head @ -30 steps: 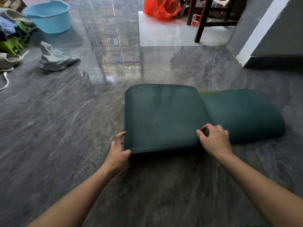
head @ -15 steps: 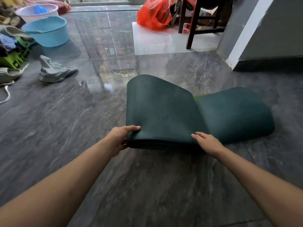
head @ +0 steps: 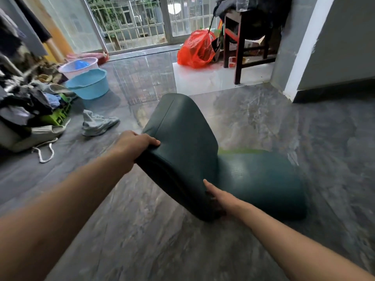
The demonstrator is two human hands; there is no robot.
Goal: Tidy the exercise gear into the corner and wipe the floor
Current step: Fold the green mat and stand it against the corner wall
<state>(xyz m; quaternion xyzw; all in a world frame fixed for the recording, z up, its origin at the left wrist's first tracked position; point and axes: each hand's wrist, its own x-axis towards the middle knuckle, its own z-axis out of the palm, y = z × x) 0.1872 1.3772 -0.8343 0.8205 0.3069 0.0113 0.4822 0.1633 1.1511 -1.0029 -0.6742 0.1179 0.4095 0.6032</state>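
We have the dark green exercise mat (head: 178, 142) half lifted off the grey marbled floor (head: 142, 240), its near panel raised and bowed while the far panel lies flat in the middle of the room. Our left hand (head: 132, 145) grips the raised corner, fingers (head: 151, 141) curled over the top edge, because that is where the fold needs steering. Our right hand (head: 218, 196) grips the lower edge, thumb on top and the other fingers hidden beneath, carrying the weight. The mat looks like padded foam under a smooth, faintly grained vinyl skin, with rounded edges and a lime-green underside showing at the hinge. The polished floor mirrors the window grille. A crumpled pale cloth (head: 97, 123) lies near the mat, probably for wiping.
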